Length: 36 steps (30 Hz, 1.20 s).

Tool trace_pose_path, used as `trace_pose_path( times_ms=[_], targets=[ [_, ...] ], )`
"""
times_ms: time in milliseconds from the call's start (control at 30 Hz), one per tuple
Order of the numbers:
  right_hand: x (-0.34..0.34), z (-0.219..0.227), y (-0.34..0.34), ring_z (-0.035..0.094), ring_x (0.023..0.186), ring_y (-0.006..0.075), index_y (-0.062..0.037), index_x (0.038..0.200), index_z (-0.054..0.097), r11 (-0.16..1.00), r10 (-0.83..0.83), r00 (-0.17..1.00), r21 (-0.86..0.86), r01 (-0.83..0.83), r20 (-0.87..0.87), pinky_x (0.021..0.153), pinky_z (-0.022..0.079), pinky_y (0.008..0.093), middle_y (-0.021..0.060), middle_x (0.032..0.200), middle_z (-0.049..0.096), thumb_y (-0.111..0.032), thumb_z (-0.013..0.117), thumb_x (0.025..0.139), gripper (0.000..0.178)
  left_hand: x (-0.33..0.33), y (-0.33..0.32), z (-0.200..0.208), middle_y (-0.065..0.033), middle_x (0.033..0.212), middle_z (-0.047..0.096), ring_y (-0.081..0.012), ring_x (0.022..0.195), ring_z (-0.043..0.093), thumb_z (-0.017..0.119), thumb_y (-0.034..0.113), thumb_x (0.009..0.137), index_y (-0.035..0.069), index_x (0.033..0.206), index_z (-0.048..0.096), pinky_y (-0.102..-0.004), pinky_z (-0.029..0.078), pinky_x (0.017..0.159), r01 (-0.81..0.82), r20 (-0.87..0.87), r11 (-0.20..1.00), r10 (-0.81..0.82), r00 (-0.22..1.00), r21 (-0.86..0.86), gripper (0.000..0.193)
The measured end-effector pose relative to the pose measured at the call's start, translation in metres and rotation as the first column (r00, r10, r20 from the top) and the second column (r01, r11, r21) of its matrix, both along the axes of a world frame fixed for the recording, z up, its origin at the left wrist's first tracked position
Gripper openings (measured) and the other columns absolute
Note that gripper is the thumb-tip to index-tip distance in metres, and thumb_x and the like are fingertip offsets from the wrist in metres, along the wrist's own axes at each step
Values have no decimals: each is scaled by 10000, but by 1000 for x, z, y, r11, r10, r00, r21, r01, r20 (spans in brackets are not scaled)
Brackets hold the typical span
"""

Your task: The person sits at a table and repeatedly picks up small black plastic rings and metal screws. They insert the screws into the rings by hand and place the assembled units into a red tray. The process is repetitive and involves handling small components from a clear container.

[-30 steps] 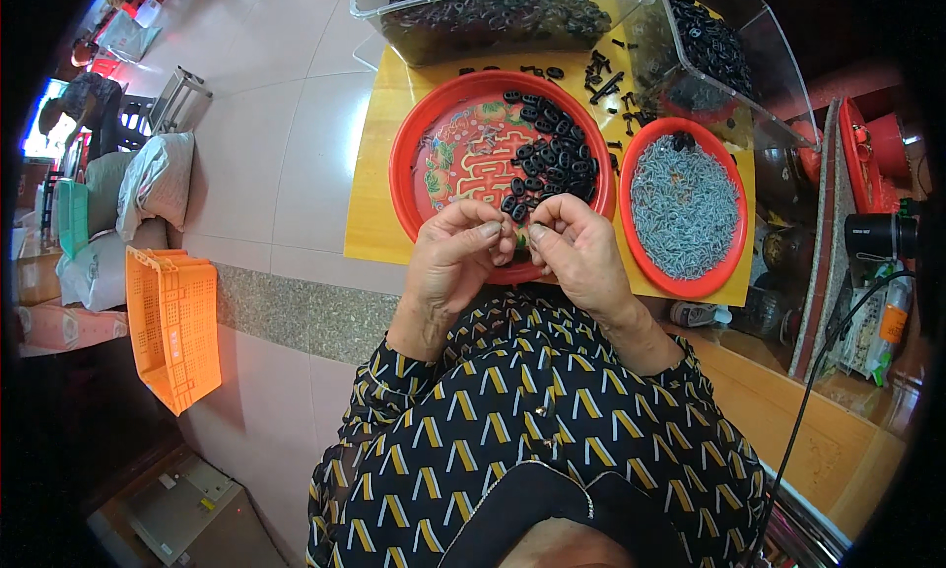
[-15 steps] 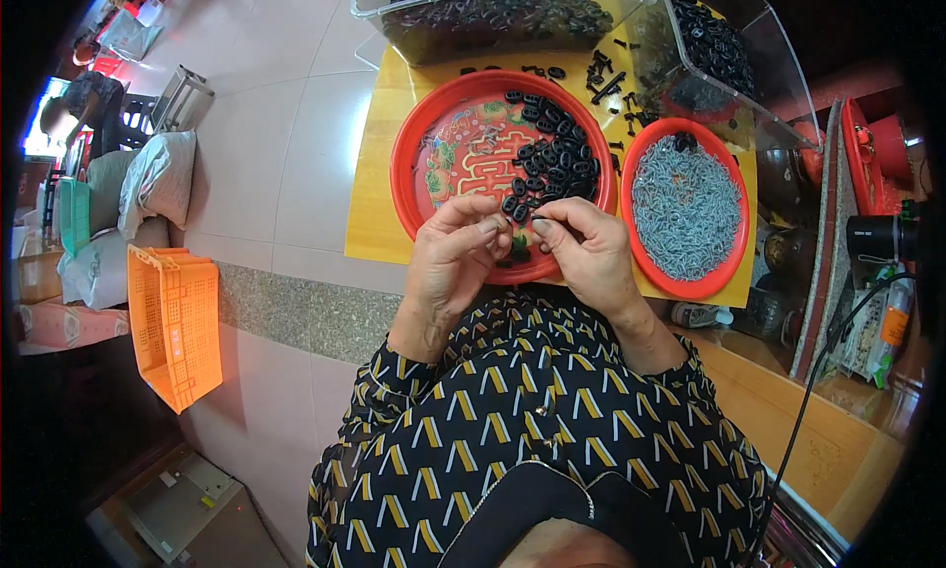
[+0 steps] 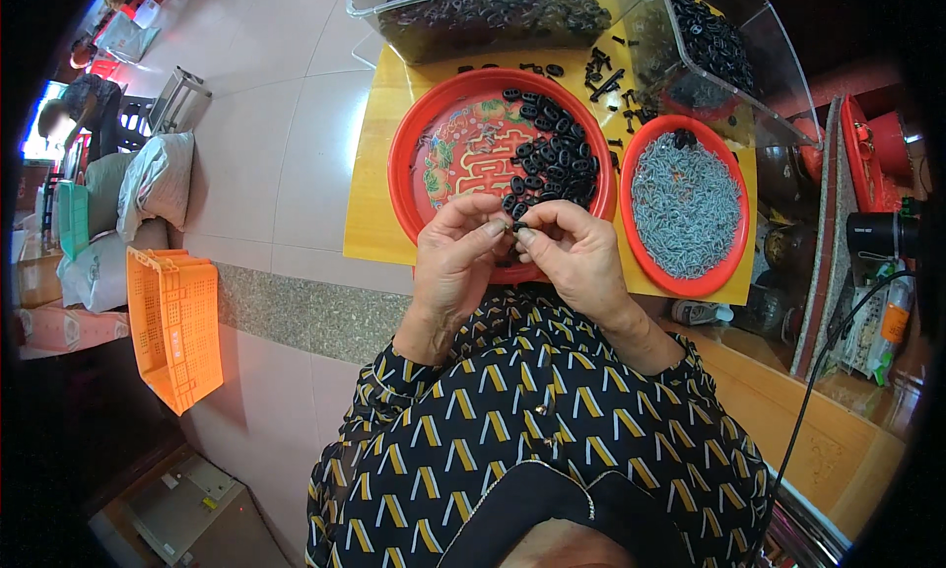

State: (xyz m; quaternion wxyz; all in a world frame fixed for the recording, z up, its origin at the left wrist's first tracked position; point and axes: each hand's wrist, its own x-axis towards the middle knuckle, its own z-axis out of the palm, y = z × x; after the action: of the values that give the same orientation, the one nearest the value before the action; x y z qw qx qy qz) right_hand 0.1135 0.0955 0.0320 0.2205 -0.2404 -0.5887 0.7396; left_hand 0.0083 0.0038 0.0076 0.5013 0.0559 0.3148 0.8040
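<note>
My left hand (image 3: 455, 265) and my right hand (image 3: 579, 263) meet over the near edge of a round red tray (image 3: 402, 164), each in a fingertip pinch. A small black oval part (image 3: 519, 226) shows at the right fingertips, touching or nearly touching the left ones. What the left fingertips hold is too small to make out. Inside the tray, black oval parts with holes (image 3: 557, 164) lie heaped on the right side, over a printed pattern. Beside my right hand, a red oval tray (image 3: 632, 213) holds many small silvery screws (image 3: 685, 208), with a few black pieces at its far end.
Two clear plastic bins (image 3: 512, 38) (image 3: 778, 115) of black parts stand at the far side of the yellow board (image 3: 370, 213). Loose black pieces (image 3: 603, 75) lie between them and the trays. An orange basket (image 3: 175, 322) is on the left; a black cable (image 3: 818, 371) hangs at right.
My right hand has moved slightly left, bringing its fingertips up to the left hand's. The black part now shows between the fingertips, where there was a gap before.
</note>
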Motion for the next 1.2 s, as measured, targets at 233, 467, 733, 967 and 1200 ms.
trace_pose_path(
  times_ms=[233, 467, 733, 967, 1200],
  targets=[
    [1, 4, -4, 555, 677, 66, 19, 876, 538, 999, -35, 997, -16, 36, 64, 593, 482, 200, 25, 769, 569, 9, 539, 788, 89, 1, 0, -6, -72, 850, 587, -141, 758, 567, 553, -35, 772, 13, 972, 546, -259, 468, 670, -7, -21, 1000, 7, 1000, -2, 206],
    [2, -6, -3, 533, 648, 43, 13, 822, 547, 991, -64, 988, 126, 46, 139, 546, 456, 196, 24, 739, 570, -15, 577, 758, 76, 3, 0, -5, -77, 846, 587, -146, 749, 573, 552, -35, 775, 5, 964, 544, -261, 475, 666, -16, -45, 1000, 14, 999, -27, 194],
    [2, -5, -5, 522, 627, 37, 10, 814, 544, 992, -79, 988, 111, 65, 131, 524, 444, 193, 12, 700, 554, -13, 577, 757, 69, 5, 0, -5, -76, 832, 591, -141, 733, 575, 559, -38, 771, -3, 951, 546, -253, 475, 656, -24, -68, 999, 21, 997, -38, 184],
    [5, -5, -1, 560, 626, 62, 9, 843, 524, 980, -9, 981, 195, -30, 195, 543, 491, 182, 26, 747, 554, -3, 546, 794, 55, 9, -1, -1, -70, 821, 599, -111, 725, 570, 564, -32, 769, -23, 912, 559, -227, 472, 655, -81, -287, 994, 57, 956, -75, 143],
    [5, -1, 0, 569, 615, 73, 12, 827, 530, 999, 4, 988, 39, -10, 156, 538, 498, 197, 33, 721, 561, -8, 548, 792, 44, 7, 0, -1, -58, 815, 596, -100, 729, 559, 555, -40, 766, -28, 903, 560, -222, 466, 674, -5, -403, 992, -48, 914, -129, 137]
  ],
)
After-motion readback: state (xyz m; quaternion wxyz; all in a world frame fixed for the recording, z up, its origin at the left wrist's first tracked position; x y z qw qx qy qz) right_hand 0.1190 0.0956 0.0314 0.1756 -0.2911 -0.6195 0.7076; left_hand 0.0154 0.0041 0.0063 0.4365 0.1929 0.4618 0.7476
